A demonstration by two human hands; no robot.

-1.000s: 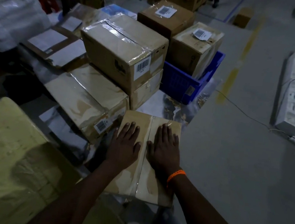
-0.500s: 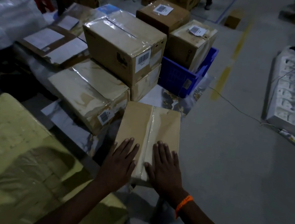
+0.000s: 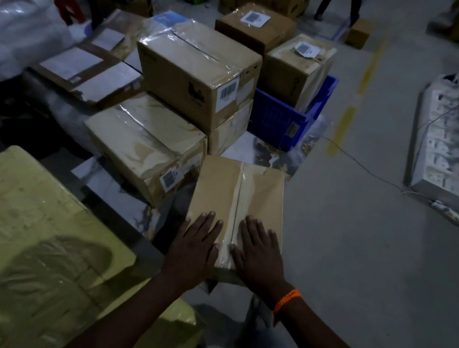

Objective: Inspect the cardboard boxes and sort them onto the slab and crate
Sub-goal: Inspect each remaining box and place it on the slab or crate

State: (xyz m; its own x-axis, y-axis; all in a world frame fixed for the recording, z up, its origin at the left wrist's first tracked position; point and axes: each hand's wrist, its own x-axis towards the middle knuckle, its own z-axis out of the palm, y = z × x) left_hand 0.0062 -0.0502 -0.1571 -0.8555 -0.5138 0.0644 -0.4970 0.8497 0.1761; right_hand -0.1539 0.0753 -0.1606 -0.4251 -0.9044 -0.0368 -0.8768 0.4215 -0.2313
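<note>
Brown cardboard, smooth and flat-topped, with a glossy strip of clear tape down its middle seam: the box (image 3: pixel 238 201) lies at the near edge of the marbled slab (image 3: pixel 271 154), though the dim light hides whether it sits fully on it. The left hand (image 3: pixel 194 252) and right hand (image 3: pixel 259 254) lie flat on its near end, fingers straight and spread, one either side of the tape, gripping nothing. Just left sits a film-wrapped box (image 3: pixel 145 140). Beyond stands a blue ribbed plastic crate (image 3: pixel 278 119).
</note>
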